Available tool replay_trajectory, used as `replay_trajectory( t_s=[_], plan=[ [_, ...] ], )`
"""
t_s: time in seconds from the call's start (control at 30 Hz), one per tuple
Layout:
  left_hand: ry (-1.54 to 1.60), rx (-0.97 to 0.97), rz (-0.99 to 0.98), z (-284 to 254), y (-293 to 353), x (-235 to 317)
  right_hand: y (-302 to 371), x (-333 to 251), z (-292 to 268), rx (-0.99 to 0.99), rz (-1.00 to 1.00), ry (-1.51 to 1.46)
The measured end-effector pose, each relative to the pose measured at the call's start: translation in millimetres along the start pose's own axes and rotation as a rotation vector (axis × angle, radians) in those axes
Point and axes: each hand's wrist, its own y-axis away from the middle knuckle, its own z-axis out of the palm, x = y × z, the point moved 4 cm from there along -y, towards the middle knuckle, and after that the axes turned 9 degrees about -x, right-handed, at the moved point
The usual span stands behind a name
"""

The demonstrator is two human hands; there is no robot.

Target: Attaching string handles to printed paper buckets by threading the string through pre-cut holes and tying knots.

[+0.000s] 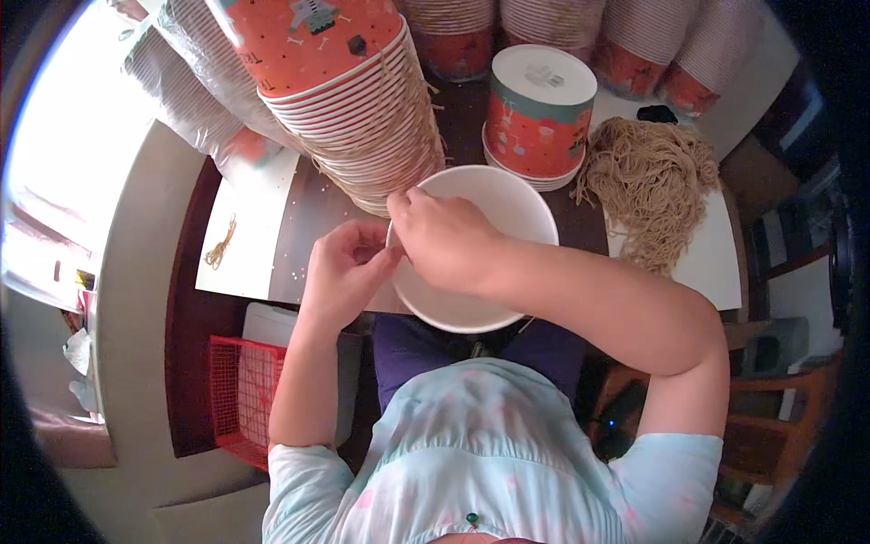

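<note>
One white tub [517,213] | right of left hand [343,270] | under right hand [446,238] | grips unclear

Behind front bucket [517,210]: bucket stack [349,113] left, upturned buckets [536,136] centre, string heap [654,186] right.

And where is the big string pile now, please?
In the head view, the string pile lies on the right of the table, beside the upside-down bucket.

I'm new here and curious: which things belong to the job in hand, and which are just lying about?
Likely the job: white bucket, left hand and right hand at its rim; corded bucket stack; upturned orange bucket; cord pile.

Lying about, probably: red basket; black item.
</note>
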Motion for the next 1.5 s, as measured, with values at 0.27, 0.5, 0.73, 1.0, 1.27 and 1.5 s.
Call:
replay_trajectory(
  t_s=[0.27,0.5,0.73,1.0,1.27,1.5],
  plan=[
    [-0.668,0.196,-0.008,0.2,-9.9,13.8,5.1,11.9,1.6,0.032,-0.030,-0.192],
    [0.256,-0.044,-0.139,-4.9,-5.6,-12.3,2.9,14.3,-5.2,-0.059,-0.089,-0.203],
    [0.433,-0.217,-0.285,2.7,7.8,-24.0,14.9,22.5,-14.9,-0.059,-0.221,-0.219],
    [0.970,-0.234,-0.143,16.4,33.1,-30.5,82.1,-15.7,-61.8,-0.241,0.205,-0.038],
    [0.469,-0.112,0.354,35.3,66.9,-9.2,121.9,-48.3,-23.2,0.183,-0.085,0.326],
    [0.833,-0.098,0.261,45.6,55.9,-12.6,107.1,-31.6,-6.1,0.550,-0.067,0.401]
  ],
)
